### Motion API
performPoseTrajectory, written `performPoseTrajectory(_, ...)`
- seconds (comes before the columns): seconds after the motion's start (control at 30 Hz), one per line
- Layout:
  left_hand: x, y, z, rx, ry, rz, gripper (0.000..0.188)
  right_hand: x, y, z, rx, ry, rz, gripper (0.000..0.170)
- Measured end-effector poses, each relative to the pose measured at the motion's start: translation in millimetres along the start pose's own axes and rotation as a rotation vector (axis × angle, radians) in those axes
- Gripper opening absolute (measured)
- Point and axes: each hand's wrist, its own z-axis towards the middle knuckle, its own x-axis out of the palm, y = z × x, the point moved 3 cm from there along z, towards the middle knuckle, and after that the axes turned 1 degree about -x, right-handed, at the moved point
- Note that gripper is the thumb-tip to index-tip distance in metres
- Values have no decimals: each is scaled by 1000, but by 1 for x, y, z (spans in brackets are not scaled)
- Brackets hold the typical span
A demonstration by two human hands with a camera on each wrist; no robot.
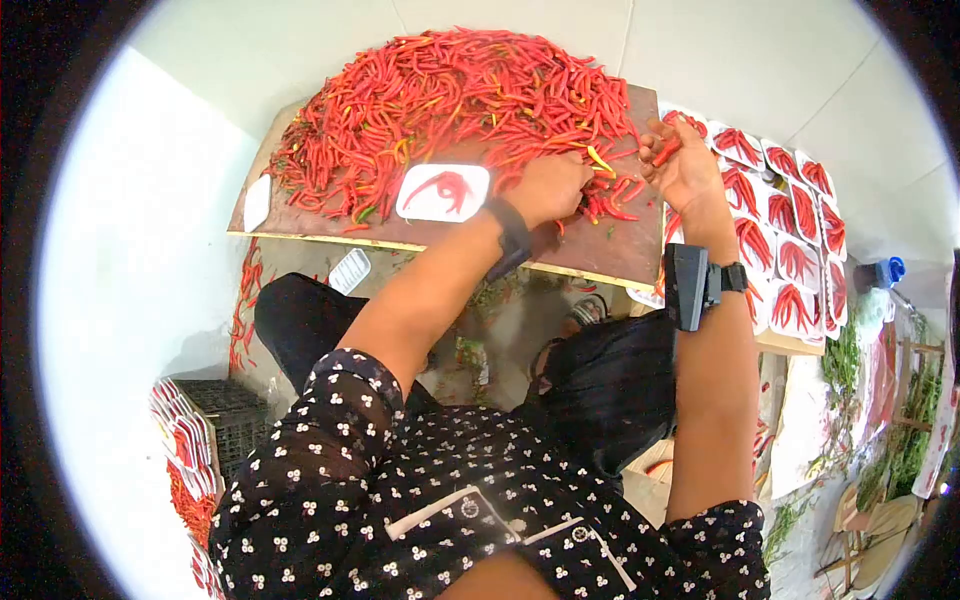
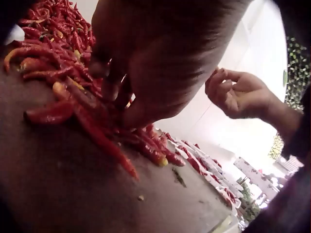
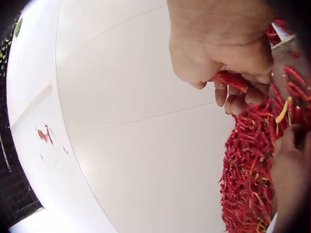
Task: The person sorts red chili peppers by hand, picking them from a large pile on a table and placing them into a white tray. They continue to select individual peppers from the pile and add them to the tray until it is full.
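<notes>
My left hand [image 1: 555, 190] reaches down to the right front part of a big heap of red chili peppers [image 1: 450, 100] on a brown board [image 1: 390, 232]. In the left wrist view its bent fingers and thumb come down among loose chilies [image 2: 92, 126]; I cannot tell whether they grip any. My right hand [image 1: 690, 175] is raised at the board's right edge, palm up in the head view. Its curled fingers hold a red chili pepper [image 3: 231, 80]. A white foam tray [image 1: 415, 205] with a few red chilies on it stands left of my left hand.
Many white trays of chilies [image 1: 795, 262] stand stacked to the right of the board. Another white tray [image 1: 257, 203] lies at its left edge. More filled trays [image 1: 185, 425] are beside a black crate [image 1: 230, 412] at lower left. A pale wall [image 1: 740, 50] rises behind.
</notes>
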Motion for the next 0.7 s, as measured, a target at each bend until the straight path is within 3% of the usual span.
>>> performPoseTrajectory(0.03, 2, 0, 1, -28, -62, -3, 12, 0, -2, 0, -4, 6, -4, 32)
performPoseTrajectory(0.17, -1, 13, 1, -76, -26, -154, 13, -5, -14, -1, 16, -1, -50, 26)
performPoseTrajectory(0.27, -23, 26, 4, -278, 80, -352, 23, -10, -24, 10, 39, 27, -175, 22)
performPoseTrajectory(0.37, -42, 37, 10, -232, 66, -340, 23, -11, -30, 18, 52, 99, -307, 20)
performPoseTrajectory(0.43, -51, 35, 9, -264, 123, -415, 22, -9, -30, 18, 48, 127, -293, 20)
performPoseTrajectory(0.5, -56, 28, 2, -436, 362, -553, 22, -3, -31, 18, 47, 153, -279, 20)
performPoseTrajectory(0.53, -49, 32, 1, -434, 363, -548, 22, -2, -31, 18, 56, 140, -299, 21)
performPoseTrajectory(0.6, -29, 39, 0, -162, 201, -308, 21, -2, -30, 19, 64, 122, -322, 21)
performPoseTrajectory(0.7, -20, 38, -11, -18, 191, -85, 24, 0, -33, 13, 90, 153, -363, 21)
